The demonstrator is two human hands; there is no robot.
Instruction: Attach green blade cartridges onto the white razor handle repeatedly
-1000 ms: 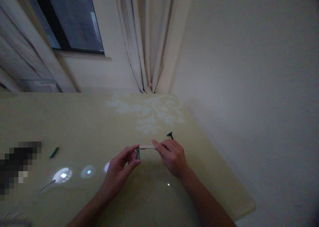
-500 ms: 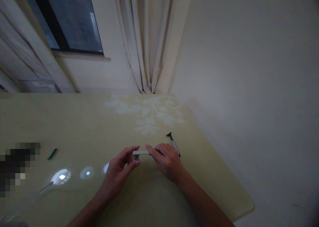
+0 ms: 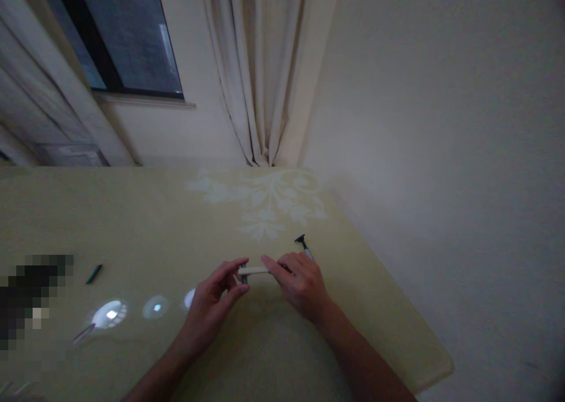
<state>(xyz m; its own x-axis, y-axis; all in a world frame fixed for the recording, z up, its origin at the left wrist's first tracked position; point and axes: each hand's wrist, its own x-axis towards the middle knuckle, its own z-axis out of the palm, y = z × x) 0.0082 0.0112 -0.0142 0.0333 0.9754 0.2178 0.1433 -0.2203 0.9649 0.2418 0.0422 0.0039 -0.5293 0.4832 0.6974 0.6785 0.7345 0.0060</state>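
Note:
Above the table, both my hands are closed on one razor (image 3: 256, 270), which has a pale flat handle and a dark green head. My left hand (image 3: 210, 296) pinches the green head between thumb and fingers. The handle's other end lies in my right hand (image 3: 304, 284), thumb along the top, and the fingers hide that end. Just beyond my right hand, a second razor (image 3: 304, 243) with a black head rests on the table, its lower handle covered by the hand.
A small dark green piece (image 3: 93, 273) lies on the glossy table (image 3: 145, 219) at the left. Near it is a thin clear stick-like thing (image 3: 83, 334). A blurred-out dark patch covers the far left. Walls and a curtain (image 3: 265, 66) stand behind the table.
Both hands and the razor have shifted very slightly to the right. My right hand now covers more of the second razor's handle. The grip looks the same.

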